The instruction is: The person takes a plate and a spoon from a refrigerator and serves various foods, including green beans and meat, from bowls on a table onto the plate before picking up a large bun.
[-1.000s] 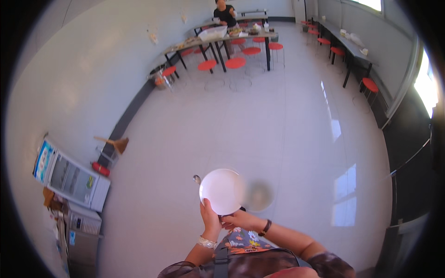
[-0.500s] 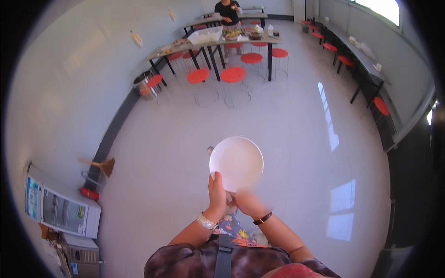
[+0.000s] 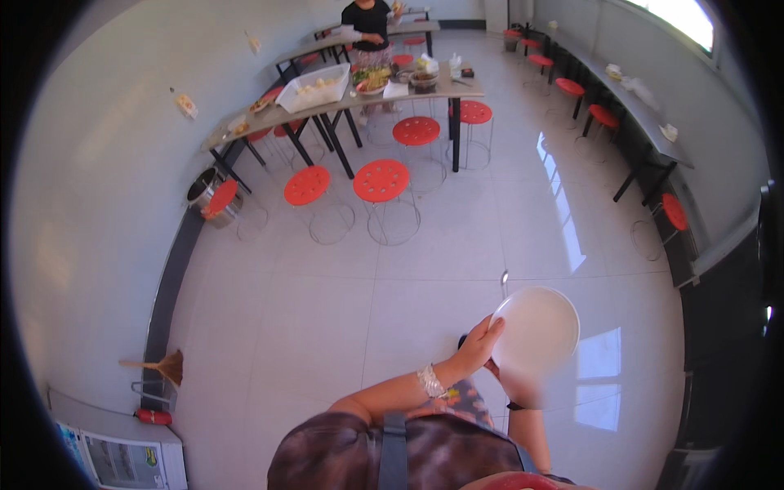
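Note:
A round white bowl [image 3: 536, 327] is held out in front of me, right of centre. My left hand [image 3: 478, 346] grips its left edge, thumb over the rim and fingers hidden beneath. My right hand [image 3: 519, 387] is at the bowl's near edge, smeared by motion, so its fingers are not readable. Beyond the far rim a metal spoon's head [image 3: 505, 278] sticks out; the bowl hides the rest of it, and I cannot tell which hand holds it.
Ahead stands a long table [image 3: 331, 104] with a white bin [image 3: 313, 90] and food dishes; a person [image 3: 369, 28] is behind it. Red stools [image 3: 381, 180] stand before it. A metal pot [image 3: 214, 196], broom [image 3: 167, 367] and fridge [image 3: 122, 457] line the left; a counter [image 3: 621, 94] runs along the right wall.
Both hands and the bowl have shifted right in view. The table and stools appear nearer, and the spoon's head has gone from the bowl's left side to beyond its far rim.

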A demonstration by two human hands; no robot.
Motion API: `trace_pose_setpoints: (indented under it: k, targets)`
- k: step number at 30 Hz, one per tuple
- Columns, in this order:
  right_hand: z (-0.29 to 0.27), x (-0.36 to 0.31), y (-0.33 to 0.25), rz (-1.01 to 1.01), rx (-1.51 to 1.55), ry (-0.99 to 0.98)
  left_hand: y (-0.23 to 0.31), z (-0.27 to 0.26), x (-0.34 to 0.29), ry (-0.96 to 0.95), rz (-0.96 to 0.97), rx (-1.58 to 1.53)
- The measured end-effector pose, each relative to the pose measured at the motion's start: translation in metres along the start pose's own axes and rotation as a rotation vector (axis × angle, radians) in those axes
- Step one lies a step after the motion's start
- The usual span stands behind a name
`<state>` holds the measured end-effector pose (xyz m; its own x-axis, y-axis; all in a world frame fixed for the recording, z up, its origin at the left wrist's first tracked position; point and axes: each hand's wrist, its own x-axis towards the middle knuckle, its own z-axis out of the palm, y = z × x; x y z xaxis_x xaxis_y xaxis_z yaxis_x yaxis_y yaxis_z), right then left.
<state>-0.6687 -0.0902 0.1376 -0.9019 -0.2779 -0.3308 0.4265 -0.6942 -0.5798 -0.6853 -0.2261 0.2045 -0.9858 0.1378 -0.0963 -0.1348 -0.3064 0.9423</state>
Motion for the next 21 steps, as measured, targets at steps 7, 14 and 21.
trace_pose_setpoints:
  k: [7,14,21]
  targets:
    - [0.022,0.2,-0.07,-0.004,-0.508,-0.009,0.017,-0.112,0.163,0.383,0.002,0.044]
    - [0.163,0.361,-0.141,0.029,-0.813,-0.08,0.048,-0.259,0.242,0.866,0.081,0.066]
    - [0.163,0.323,-0.091,-0.216,-1.322,0.09,0.054,-0.239,0.233,0.459,-0.15,0.029]
